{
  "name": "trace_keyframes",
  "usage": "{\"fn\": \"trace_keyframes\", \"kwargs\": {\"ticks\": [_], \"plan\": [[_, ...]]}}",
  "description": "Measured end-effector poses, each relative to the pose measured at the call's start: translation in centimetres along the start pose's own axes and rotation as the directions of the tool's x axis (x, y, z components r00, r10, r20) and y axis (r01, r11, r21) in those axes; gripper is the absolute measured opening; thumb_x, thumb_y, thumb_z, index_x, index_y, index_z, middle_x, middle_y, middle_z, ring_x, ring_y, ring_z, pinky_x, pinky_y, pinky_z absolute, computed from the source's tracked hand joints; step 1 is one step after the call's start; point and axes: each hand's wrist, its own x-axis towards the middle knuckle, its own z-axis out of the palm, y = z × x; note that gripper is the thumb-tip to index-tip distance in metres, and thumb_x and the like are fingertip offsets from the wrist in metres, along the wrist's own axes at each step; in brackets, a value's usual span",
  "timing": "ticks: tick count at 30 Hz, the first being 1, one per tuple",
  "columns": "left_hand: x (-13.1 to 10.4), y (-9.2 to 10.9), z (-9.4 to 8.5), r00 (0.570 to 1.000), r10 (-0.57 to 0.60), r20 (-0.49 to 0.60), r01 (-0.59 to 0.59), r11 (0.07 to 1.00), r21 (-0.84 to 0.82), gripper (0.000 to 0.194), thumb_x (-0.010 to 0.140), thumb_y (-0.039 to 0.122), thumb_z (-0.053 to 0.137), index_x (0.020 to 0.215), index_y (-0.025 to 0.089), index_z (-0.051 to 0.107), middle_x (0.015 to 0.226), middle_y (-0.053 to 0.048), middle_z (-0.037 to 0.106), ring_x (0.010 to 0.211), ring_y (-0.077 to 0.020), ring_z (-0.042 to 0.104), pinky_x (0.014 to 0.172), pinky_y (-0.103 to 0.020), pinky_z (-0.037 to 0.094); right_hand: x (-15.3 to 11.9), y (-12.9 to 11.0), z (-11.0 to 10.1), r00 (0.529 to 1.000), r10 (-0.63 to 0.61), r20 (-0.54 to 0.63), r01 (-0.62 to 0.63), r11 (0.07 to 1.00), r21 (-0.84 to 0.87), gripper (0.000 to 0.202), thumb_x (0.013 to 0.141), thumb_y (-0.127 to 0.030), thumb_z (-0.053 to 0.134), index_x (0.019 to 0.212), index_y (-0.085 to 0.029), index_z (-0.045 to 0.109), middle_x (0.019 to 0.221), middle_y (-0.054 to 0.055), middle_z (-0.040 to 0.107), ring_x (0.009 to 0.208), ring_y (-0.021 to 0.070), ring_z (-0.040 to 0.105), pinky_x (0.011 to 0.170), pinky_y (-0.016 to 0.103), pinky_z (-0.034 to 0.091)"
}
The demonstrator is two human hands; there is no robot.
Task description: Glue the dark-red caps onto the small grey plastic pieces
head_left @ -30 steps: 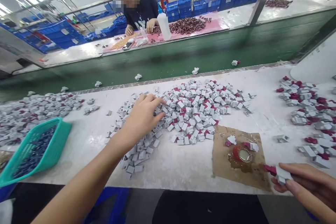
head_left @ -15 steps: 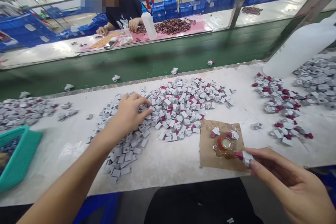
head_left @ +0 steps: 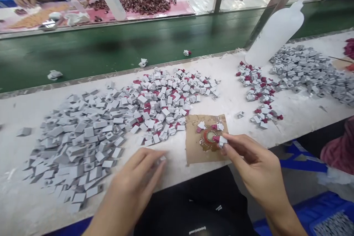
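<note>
My right hand [head_left: 253, 166] pinches a small light-grey and maroon plastic part [head_left: 222, 141] between thumb and fingertips. Its maroon end points left, over a piece of brown cardboard [head_left: 193, 151]. On that cardboard a red-rimmed round cap [head_left: 205, 138] sits in a wet, glossy patch, with two more grey and maroon parts behind it. My left hand [head_left: 138, 180], slightly blurred, is closed in front of the heap, with a small grey plastic piece [head_left: 162, 159] at its fingertips. Left of the cardboard spreads a large heap of grey blocks [head_left: 91, 132], with maroon bits mixed in farther back.
A white squeeze bottle [head_left: 276, 33] leans by a metal post at right, near grey and maroon parts [head_left: 257, 81] and another grey pile [head_left: 312, 73]. Behind runs a green belt [head_left: 110, 44] carrying a few parts. Across it, a person's hands work beside dark red pieces [head_left: 146, 3].
My left hand has left the heap and come toward the cardboard with a grey piece. My right hand still holds its part, now nearer the cap. The view has shifted right and down.
</note>
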Motion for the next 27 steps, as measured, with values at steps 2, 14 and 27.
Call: {"fn": "trace_keyframes", "kwargs": {"ticks": [2, 14, 27], "plan": [[-1.0, 0.2, 2.0, 1.000, -0.022, -0.003, 0.022, 1.000, -0.001, 0.020, 0.113, 0.031, 0.072, 0.131, 0.034, 0.082, 0.116, -0.004, 0.081, 0.098, -0.0227, 0.085, 0.092, -0.029, 0.067, 0.0, -0.1, 0.2, 0.999, -0.041, -0.011, 0.041, 0.998, -0.053, 0.019, 0.109, -0.027, 0.083, 0.123, -0.035, 0.094, 0.104, 0.002, 0.089, 0.086, 0.0189, 0.085, 0.080, 0.028, 0.073], [-2.3, -0.3, 2.3, 0.988, -0.155, -0.010, 0.151, 0.975, -0.162, 0.017, 0.112, 0.037, 0.077, 0.126, 0.034, 0.086, 0.131, -0.005, 0.082, 0.109, -0.0224, 0.084, 0.089, -0.026, 0.071, -0.5, 0.9, 0.9, 0.992, -0.121, -0.042, 0.115, 0.987, -0.112, 0.022, 0.109, -0.019, 0.082, 0.122, -0.033, 0.092, 0.107, 0.000, 0.089, 0.094, 0.0157, 0.085, 0.083, 0.024, 0.071], [7.3, 8.0, 5.2, 0.952, -0.233, 0.201, 0.275, 0.350, -0.895, 0.015, 0.096, 0.020, 0.094, 0.108, 0.028, 0.095, 0.103, -0.002, 0.092, 0.095, -0.0197, 0.091, 0.087, -0.022, 0.075, 1.1, -0.9, 1.1, 0.981, 0.185, 0.055, -0.188, 0.845, 0.500, 0.013, 0.101, -0.038, 0.096, 0.112, -0.031, 0.096, 0.107, 0.006, 0.095, 0.098, 0.0252, 0.093, 0.093, 0.032, 0.077]]}}
